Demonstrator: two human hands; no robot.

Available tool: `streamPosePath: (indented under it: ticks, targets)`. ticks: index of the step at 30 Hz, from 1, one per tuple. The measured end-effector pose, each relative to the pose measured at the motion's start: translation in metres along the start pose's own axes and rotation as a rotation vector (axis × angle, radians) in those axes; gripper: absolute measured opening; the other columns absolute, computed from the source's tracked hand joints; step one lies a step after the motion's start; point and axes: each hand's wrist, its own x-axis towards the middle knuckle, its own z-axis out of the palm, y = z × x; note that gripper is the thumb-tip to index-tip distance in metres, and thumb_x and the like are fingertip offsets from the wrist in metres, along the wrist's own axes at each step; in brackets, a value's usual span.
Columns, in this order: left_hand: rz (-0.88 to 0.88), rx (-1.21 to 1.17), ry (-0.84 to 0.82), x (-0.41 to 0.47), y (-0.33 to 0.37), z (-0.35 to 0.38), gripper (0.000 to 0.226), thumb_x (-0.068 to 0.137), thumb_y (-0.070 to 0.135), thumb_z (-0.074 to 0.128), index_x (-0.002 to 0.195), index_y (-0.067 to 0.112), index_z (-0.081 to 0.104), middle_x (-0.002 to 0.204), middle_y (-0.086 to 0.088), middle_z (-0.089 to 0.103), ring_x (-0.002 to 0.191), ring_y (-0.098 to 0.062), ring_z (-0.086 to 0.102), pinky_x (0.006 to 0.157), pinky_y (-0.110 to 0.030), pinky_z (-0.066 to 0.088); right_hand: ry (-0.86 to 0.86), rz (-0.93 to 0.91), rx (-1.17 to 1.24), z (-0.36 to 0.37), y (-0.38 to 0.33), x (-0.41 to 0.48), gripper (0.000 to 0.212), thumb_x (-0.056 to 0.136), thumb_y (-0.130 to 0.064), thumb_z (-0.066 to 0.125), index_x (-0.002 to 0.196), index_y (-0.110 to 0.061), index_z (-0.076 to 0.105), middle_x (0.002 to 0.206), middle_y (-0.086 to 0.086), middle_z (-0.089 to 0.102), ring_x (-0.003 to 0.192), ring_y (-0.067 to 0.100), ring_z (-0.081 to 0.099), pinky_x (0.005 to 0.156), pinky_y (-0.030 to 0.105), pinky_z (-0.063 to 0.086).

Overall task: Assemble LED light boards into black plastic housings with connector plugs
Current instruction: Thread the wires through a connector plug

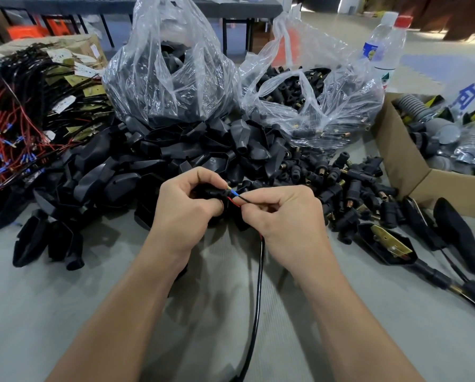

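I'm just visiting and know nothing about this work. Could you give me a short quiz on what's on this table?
1. True or false: the right hand pinches thin wires while the left hand grips a black plug.
2. Which lies on the person's left? A wire bundle; B cardboard box; C bottles.
3. How many clear bags stand behind the black parts?
Key: 1 true; 2 A; 3 two.

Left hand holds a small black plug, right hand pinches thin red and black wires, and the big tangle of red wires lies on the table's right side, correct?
No: the head view shows the big tangle of red wires on the left side of the grey table. The rest holds: left hand holding the small black plastic plug, right hand pinching the thin red and black wires.
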Motion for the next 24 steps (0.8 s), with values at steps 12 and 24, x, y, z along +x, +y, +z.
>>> streamPosePath:
  ticks: [12, 24]
  targets:
    - [-0.082, -0.19, -0.068, -0.0001, 0.0014, -0.0017, 0.029, 0.063, 0.006, 0.083, 0.081, 0.027, 0.074, 0.088, -0.002, 0.069, 0.085, -0.027, 0.068, 0.081, -0.034, 0.058, 0.036, 0.0, 0.173, 0.0041, 0.003, 0.0013, 0.011, 0.088, -0.027, 0.071, 0.084, -0.029, 0.081, 0.06, 0.002, 0.069, 0.05, 0.009, 0.057, 0.057, 0.025, 0.048]
    - [-0.061, -0.37, -0.035, -0.0009, 0.0034, 0.0017, 0.043, 0.053, -0.004, 0.084, 0.087, 0.017, 0.07, 0.087, 0.001, 0.062, 0.082, -0.012, 0.063, 0.091, -0.036, 0.059, 0.111, -0.071, -0.012, 0.0042, 0.0036, -0.0031, 0.029, 0.091, -0.02, 0.067, 0.101, -0.045, 0.078, 0.067, -0.022, 0.071, 0.063, 0.004, 0.067, 0.063, 0.015, 0.05]
